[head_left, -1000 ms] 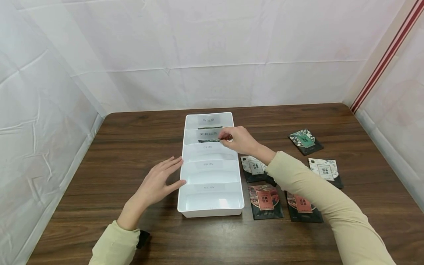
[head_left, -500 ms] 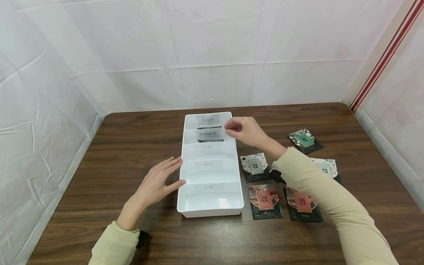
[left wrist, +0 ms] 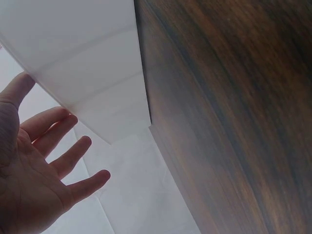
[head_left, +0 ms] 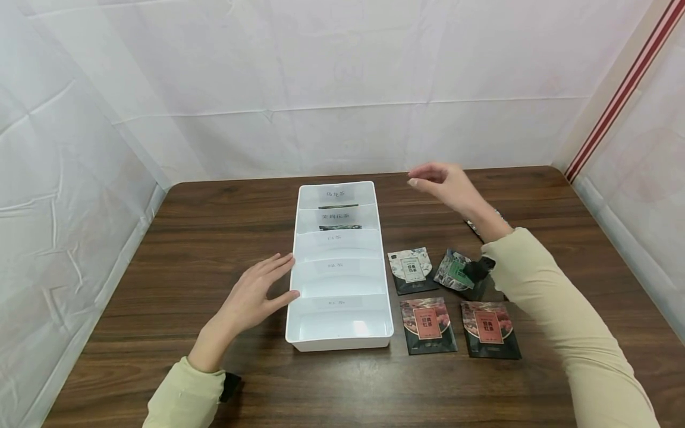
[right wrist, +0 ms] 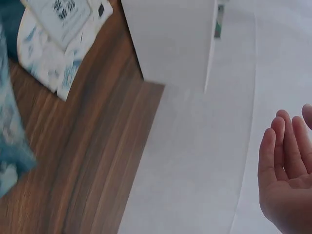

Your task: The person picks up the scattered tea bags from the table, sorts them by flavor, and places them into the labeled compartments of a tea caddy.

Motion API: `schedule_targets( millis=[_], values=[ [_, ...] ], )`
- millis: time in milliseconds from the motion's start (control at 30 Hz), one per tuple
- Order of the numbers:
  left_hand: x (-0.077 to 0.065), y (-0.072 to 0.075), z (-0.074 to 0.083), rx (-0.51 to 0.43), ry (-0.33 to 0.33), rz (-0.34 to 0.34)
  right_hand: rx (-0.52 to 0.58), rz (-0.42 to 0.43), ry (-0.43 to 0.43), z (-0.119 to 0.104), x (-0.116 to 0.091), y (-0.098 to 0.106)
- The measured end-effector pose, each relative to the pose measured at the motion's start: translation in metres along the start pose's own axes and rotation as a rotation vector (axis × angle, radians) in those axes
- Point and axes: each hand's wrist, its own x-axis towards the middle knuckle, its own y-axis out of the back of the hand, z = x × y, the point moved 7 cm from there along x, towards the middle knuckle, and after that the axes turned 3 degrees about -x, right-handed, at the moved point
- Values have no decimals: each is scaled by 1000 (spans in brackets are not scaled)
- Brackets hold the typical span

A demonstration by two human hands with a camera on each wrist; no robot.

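Observation:
A long white divided box with labelled compartments stands on the table. My left hand lies along its left side, fingers spread and fairly straight; in the left wrist view the fingertips touch the box rim. My right hand is in the air right of the box's far end, fingers loosely bent and holding nothing. The top edges of a tea packet and another tea packet show in the two far compartments. Below my right hand lie a white-labelled tea packet and a green-labelled tea packet.
Two red-labelled tea packets lie right of the box's near end. Behind the right wrist another packet is mostly hidden. A black wrist camera covers part of the green packet. White sheeting hangs behind the table.
My right hand has let go of the packet in the second-farthest compartment and moved up and right, away from the box. The left hand has stayed in place.

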Motion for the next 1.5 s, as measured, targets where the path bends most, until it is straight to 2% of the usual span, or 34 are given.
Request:
schedule_targets(
  millis=[167,400,500,567,733,800,967,1100,1500],
  values=[
    [1,0,0,-2,3,1,120,4,-96,19,-9,25],
    [1,1,-1,2,7,-5,294,31,-193,57,-19,53],
    [0,1,-1,3,6,-4,382,58,-213,71,-23,61],
    [0,2,-1,2,6,-3,492,60,-216,85,-25,67],
    [-1,2,-2,1,7,-6,563,120,-288,110,-33,79],
    [-1,2,-2,1,8,-7,523,154,-335,115,-38,83],
    [-2,1,-3,2,2,2,505,171,-401,133,-47,93],
    [-2,2,-2,5,-17,21,437,175,-439,146,-53,99],
    [-2,2,-1,1,-16,19,92,148,-531,176,-64,103]
  ],
)
